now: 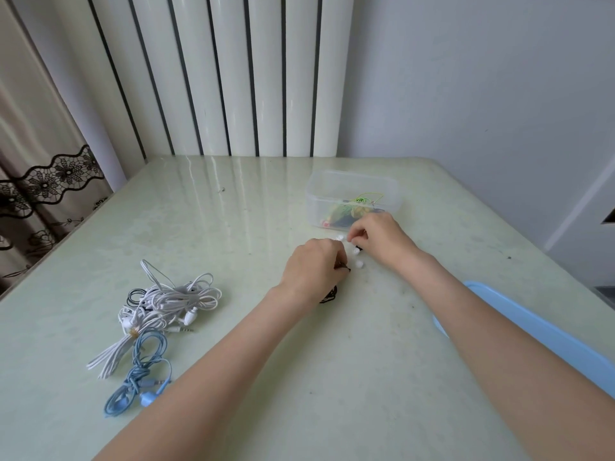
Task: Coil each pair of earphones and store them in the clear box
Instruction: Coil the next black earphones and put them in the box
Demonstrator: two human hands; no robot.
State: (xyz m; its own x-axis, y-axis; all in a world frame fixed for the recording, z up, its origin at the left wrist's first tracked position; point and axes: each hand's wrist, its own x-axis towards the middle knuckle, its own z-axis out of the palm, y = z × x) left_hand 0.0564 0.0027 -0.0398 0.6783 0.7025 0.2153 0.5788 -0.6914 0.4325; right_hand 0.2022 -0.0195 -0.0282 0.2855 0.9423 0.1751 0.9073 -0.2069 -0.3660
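A: Head view, quick. Where are the hands?

B: Both at centre right of the table [233, 227], just near of the clear box [352, 191]. Left hand [316, 267] has its fingers curled on a black cable, grip clamped on it. A dark coil of that black earphone cable [330, 296] pokes out under the left wrist, lying on the table.

A: Right hand?

B: Right hand [379, 237] has its fingers curled too, pinching the same black earphones near their white ear tips [357, 257], which sit between the two hands. Exactly which part the fingertips hold is too small to tell.

A: The box?

B: Open top, at the far right of the table, touching distance from the right hand. Inside it lie coiled earphones [361, 206]: green cable, some yellow and dark bits, something red at the near left corner.

A: Still waiting?

B: Near left, a tangle of white earphones [173, 301] with a black loop showing at its far left edge, and just near of that, touching it, blue earphones [143, 377], loosely bunched.

A: Else?

B: Light blue lid [545, 341] at the near right edge, partly under the right forearm. White ribbed panels behind the table, lace curtain far left.
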